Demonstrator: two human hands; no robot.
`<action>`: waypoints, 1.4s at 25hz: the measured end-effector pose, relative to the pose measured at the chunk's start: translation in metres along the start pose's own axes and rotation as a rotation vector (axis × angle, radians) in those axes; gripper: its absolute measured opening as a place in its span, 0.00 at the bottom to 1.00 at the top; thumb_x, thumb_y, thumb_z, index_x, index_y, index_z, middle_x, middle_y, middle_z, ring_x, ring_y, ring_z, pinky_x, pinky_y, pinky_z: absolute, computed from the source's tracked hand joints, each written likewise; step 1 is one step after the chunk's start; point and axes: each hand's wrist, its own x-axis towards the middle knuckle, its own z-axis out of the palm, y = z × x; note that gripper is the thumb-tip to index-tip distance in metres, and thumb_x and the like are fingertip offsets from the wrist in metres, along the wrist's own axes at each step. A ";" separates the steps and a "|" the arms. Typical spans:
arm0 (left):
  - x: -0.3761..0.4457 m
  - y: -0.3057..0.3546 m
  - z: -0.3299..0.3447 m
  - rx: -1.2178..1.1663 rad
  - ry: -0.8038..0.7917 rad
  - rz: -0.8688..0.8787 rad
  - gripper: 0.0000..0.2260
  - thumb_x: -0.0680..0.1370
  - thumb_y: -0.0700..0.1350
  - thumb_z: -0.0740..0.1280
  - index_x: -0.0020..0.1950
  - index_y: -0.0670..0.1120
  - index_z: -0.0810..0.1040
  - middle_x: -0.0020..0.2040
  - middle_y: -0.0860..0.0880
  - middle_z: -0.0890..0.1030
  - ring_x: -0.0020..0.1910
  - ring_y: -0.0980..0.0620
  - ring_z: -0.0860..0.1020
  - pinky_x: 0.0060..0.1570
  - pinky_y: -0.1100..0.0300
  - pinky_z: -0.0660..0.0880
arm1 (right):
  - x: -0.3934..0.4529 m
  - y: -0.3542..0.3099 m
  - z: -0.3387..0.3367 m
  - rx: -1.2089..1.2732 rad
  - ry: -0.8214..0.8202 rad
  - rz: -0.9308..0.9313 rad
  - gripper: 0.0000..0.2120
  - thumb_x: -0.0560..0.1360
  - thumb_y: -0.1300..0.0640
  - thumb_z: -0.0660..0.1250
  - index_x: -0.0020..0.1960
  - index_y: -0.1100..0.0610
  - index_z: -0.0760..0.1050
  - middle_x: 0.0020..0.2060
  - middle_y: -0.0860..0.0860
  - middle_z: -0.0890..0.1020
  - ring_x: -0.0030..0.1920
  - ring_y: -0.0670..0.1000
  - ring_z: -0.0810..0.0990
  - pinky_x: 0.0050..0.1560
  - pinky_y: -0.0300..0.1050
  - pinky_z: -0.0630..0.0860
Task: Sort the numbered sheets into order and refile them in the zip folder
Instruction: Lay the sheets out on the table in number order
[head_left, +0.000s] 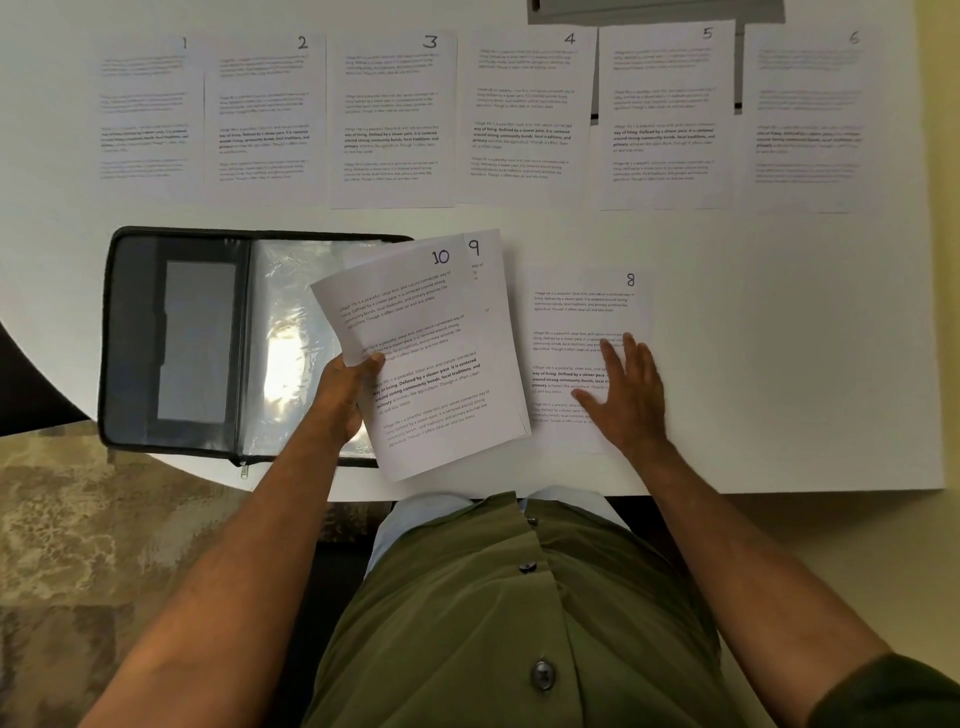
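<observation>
Sheets 1, 2, 3, 4, 5 and 6 lie in a row along the far side of the white table. The black zip folder lies open at the near left, its clear sleeves showing. My left hand grips a small stack with sheet 10 on top and sheet 9 behind it, held over the folder's right half. My right hand rests flat with spread fingers on sheet 8, which lies on the table.
The table's near edge runs just in front of my body. A grey object sits at the far edge behind sheets 4 and 5. Patterned floor shows at the lower left. Bare table surface lies to the right of sheet 8.
</observation>
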 end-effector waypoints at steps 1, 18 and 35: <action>-0.001 0.000 -0.001 0.000 0.002 0.001 0.17 0.81 0.39 0.68 0.71 0.42 0.75 0.60 0.44 0.85 0.57 0.41 0.84 0.58 0.43 0.81 | 0.000 0.001 0.000 -0.001 0.000 -0.001 0.44 0.75 0.36 0.70 0.83 0.51 0.55 0.83 0.57 0.53 0.82 0.62 0.51 0.79 0.63 0.56; -0.012 -0.014 -0.021 -0.046 0.020 0.011 0.17 0.81 0.37 0.68 0.70 0.42 0.75 0.60 0.43 0.85 0.58 0.42 0.84 0.53 0.46 0.82 | 0.001 -0.024 0.000 0.070 0.064 0.016 0.43 0.76 0.39 0.72 0.82 0.53 0.57 0.83 0.56 0.53 0.82 0.61 0.51 0.79 0.62 0.55; -0.003 -0.008 -0.090 0.085 -0.097 0.009 0.10 0.81 0.38 0.69 0.61 0.46 0.80 0.59 0.43 0.86 0.57 0.41 0.84 0.57 0.42 0.81 | 0.024 -0.129 0.046 -0.158 -0.093 -0.069 0.46 0.76 0.29 0.63 0.84 0.44 0.44 0.84 0.54 0.43 0.82 0.61 0.41 0.76 0.76 0.47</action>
